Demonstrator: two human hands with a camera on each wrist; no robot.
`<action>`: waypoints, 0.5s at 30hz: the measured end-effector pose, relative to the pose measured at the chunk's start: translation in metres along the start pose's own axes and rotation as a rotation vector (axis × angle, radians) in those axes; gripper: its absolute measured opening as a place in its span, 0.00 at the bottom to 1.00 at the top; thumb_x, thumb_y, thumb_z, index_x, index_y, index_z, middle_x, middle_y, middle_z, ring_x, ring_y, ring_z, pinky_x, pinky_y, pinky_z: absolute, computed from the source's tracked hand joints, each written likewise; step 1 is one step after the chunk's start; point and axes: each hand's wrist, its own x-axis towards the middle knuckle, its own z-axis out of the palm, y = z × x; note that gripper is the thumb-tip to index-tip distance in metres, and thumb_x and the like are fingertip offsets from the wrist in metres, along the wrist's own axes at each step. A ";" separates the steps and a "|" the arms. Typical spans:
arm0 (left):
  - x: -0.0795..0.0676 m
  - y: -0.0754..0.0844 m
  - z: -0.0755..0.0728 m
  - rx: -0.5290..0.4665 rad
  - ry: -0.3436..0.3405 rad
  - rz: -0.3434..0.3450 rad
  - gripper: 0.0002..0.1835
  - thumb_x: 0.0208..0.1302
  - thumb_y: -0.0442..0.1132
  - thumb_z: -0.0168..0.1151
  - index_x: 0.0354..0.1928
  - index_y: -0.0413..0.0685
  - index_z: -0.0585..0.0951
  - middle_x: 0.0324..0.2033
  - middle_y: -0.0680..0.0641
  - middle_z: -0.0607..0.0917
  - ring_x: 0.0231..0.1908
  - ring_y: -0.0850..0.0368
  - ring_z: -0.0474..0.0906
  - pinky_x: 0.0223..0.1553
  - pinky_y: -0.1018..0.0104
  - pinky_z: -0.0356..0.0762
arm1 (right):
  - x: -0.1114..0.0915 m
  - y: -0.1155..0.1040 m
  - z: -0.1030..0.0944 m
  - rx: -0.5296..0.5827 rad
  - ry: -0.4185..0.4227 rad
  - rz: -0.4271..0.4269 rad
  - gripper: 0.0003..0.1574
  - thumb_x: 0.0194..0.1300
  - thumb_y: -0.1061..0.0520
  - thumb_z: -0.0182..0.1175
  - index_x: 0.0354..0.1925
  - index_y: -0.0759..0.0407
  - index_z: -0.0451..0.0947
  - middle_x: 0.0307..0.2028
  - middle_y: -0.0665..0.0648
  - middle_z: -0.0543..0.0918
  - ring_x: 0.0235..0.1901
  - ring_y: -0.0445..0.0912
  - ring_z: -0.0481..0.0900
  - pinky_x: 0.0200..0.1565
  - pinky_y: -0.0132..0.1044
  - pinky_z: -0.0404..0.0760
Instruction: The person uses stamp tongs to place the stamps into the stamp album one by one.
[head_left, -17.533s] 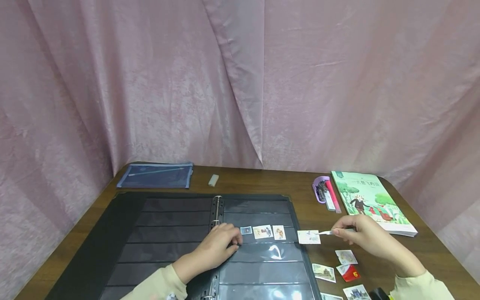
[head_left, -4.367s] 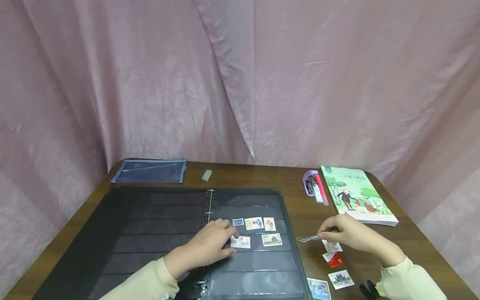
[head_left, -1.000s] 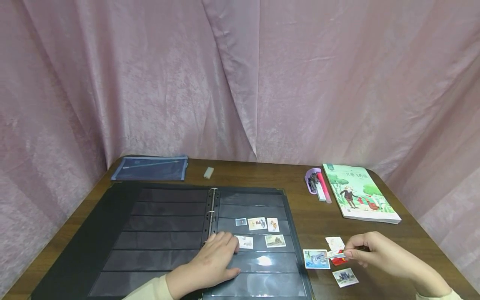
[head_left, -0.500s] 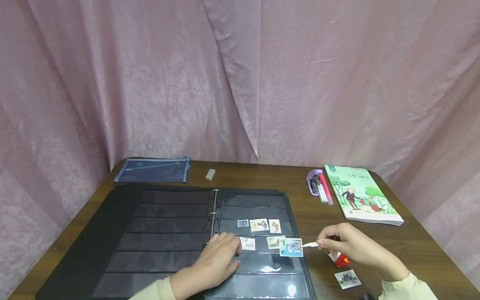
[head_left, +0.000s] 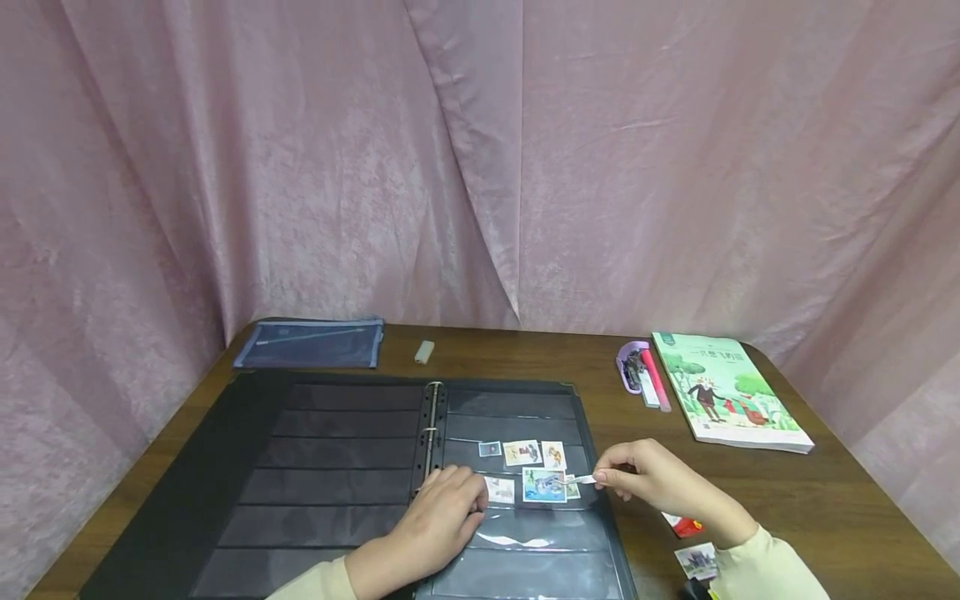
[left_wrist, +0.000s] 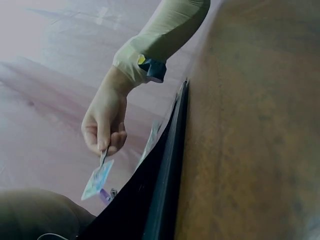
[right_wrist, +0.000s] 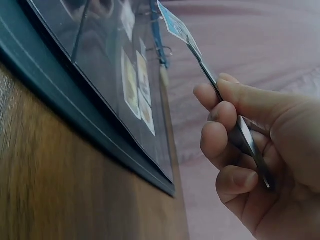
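My right hand (head_left: 652, 479) pinches metal tweezers (right_wrist: 252, 145) between thumb and fingers. Their tips grip a blue picture stamp (head_left: 544, 485), raised off the page in the right wrist view. Below lies the open black stamp album (head_left: 540, 575), its pages split into clear strip pockets. One strip holds a small blue stamp (head_left: 490, 449) and two pale ones. In the row below, a pale stamp (head_left: 500, 490) sits by my left fingers, and another stamp (head_left: 573, 487) is partly covered by the blue one. My left hand (head_left: 442, 517) rests beside the binder rings, fingers loosely bent, holding nothing.
On the table right of the album lie a red stamp (head_left: 684, 525) and a building stamp (head_left: 697, 561), partly behind my right forearm. Farther back are a green book (head_left: 731, 392), a purple case (head_left: 630, 367) with a pink pen, an eraser (head_left: 424, 352) and a blue pouch (head_left: 311, 345).
The tweezers have carried the blue stamp left from the table onto the album's right page. Earlier, a pale stamp and a building stamp came into the lower row. My left hand stays by the rings.
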 end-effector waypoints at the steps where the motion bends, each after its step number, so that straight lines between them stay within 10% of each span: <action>1: 0.000 0.000 0.000 0.000 0.002 0.002 0.11 0.46 0.40 0.66 0.26 0.58 0.71 0.23 0.63 0.69 0.27 0.69 0.62 0.31 0.75 0.58 | 0.003 0.001 0.002 -0.006 -0.002 -0.008 0.12 0.61 0.50 0.54 0.27 0.54 0.78 0.15 0.47 0.73 0.17 0.28 0.66 0.19 0.26 0.69; 15: 0.000 0.002 -0.001 -0.022 0.027 0.004 0.11 0.45 0.37 0.66 0.25 0.58 0.71 0.22 0.63 0.70 0.27 0.69 0.63 0.31 0.75 0.58 | 0.031 0.000 0.024 -0.043 -0.031 -0.033 0.12 0.61 0.50 0.55 0.26 0.53 0.78 0.16 0.42 0.72 0.18 0.28 0.66 0.22 0.26 0.70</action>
